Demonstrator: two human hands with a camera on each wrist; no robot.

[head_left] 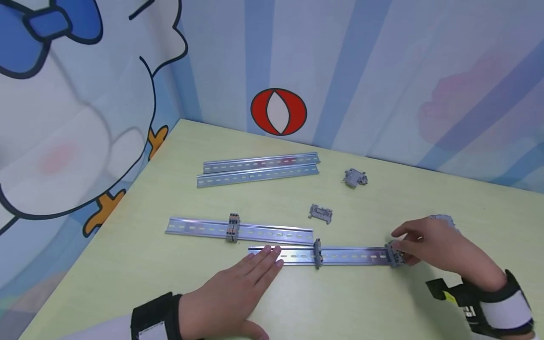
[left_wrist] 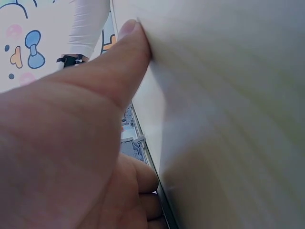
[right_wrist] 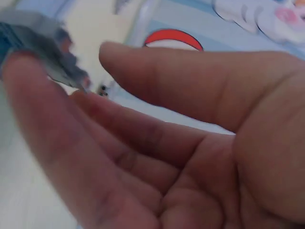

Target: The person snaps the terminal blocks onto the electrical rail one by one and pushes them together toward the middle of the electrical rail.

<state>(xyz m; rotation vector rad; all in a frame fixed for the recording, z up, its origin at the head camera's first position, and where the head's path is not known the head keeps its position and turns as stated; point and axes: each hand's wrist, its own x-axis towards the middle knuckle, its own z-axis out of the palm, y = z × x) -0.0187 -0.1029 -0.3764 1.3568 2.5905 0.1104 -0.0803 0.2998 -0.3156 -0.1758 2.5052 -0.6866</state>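
My left hand point(head_left: 231, 295) lies flat, its straight fingertips pressing on the left end of the front slotted metal DIN rail point(head_left: 352, 256). At that rail's right end, a grey terminal block point(head_left: 395, 255) sits across it, and the fingers of my right hand point(head_left: 442, 248) touch it. In the right wrist view, a fingertip rests against this terminal block point(right_wrist: 43, 43) while the thumb point(right_wrist: 157, 71) stands apart from it. Another terminal block point(head_left: 318, 254) stands across the same rail near its middle.
Just behind lies a second rail point(head_left: 191, 226) carrying terminal blocks point(head_left: 232, 227). Farther back are two side-by-side rails point(head_left: 259, 170). Loose grey terminal blocks lie behind the front rail point(head_left: 320, 213), toward the wall point(head_left: 355, 178) and beyond my right hand point(head_left: 444, 220). A printed wall point(head_left: 340, 71) borders the table.
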